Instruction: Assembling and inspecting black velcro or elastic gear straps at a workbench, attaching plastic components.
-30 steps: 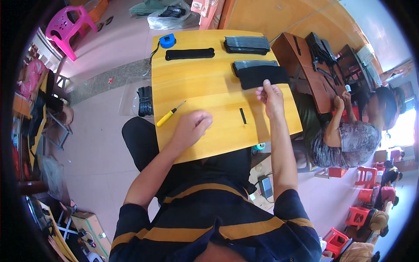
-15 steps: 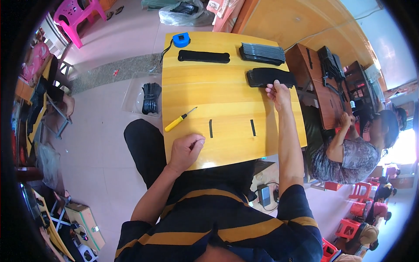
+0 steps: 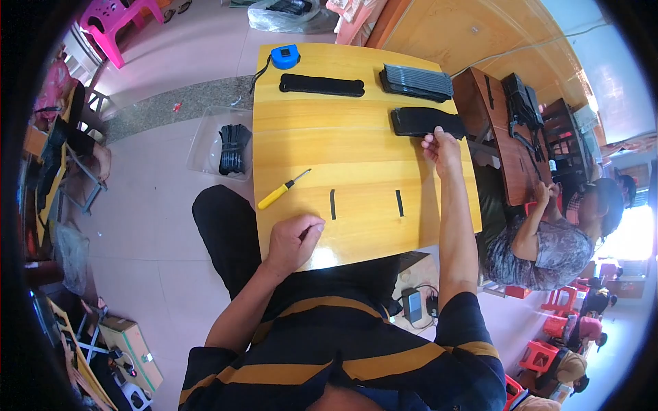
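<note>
Clear bin (image 3: 201, 147): standing on the floor just beside the left edge of the yellow table (image 3: 356, 157); holding a bundle of black strips (image 3: 234, 149), gathered toward the side nearest the table.
Clear plastic bag (image 3: 274, 22): lying on the floor beyond the far edge; slumped around dark pieces (image 3: 290, 6), too small to make out.
Black band (image 3: 423, 120): lying flat over a pile at the right of the table, just beyond the right hand (image 3: 444, 147); touched along the near edge by drawn-in fingertips, with most of the length reaching left of the grip.
Right grip: closed up small at that edge; cannot tell whether pinching the band or merely pressing on it.
Left hand (image 3: 295, 241): curled loosely at the near left of the table, with thumb tucked toward forefinger; showing nothing held.
Dark marks (image 3: 333, 204): two, short, upright, well apart, between the hands; nearer one just beyond the left knuckles.
Screwdriver (image 3: 284, 190): yellow-handled, lying slantwise beyond the left hand.
Grey-lined stack (image 3: 416, 81): just beyond the band.
Looped black strip (image 3: 322, 85): lying crosswise near the blue tape measure (image 3: 284, 57).
</note>
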Demonstrator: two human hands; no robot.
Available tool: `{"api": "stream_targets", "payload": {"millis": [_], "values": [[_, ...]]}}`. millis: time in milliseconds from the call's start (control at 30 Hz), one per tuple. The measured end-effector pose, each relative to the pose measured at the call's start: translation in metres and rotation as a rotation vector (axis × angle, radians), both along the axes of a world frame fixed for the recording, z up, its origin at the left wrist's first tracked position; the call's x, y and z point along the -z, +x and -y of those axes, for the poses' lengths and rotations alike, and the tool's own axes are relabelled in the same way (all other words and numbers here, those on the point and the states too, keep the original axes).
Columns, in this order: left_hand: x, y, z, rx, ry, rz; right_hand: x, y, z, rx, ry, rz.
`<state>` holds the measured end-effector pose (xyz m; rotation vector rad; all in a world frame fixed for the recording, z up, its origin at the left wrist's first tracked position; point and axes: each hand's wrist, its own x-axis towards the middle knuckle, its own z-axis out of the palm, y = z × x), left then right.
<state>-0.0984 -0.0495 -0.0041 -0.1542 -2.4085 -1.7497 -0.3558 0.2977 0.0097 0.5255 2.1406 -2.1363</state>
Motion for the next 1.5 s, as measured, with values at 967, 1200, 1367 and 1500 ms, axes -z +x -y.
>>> {"api": "stream_targets", "payload": {"millis": [967,1200,1367,1500], "values": [[0.0,0.0,0.001,0.02,-0.022,0.009,0.008,-0.001,-0.025,0.215,0.638,-0.365],[-0.003,-0.001,0.001,0.016,-0.054,-0.042,-0.02,-0.047,0.01,0.027,1.448,-0.663],[-0.006,-0.001,0.0,0.022,-0.047,0.021,0.0,-0.064,0.021,-0.241,1.531,-0.177],[-0.005,0.001,-0.001,0.005,-0.04,0.044,0.009,-0.059,0.025,-0.219,1.521,-0.21]]}}
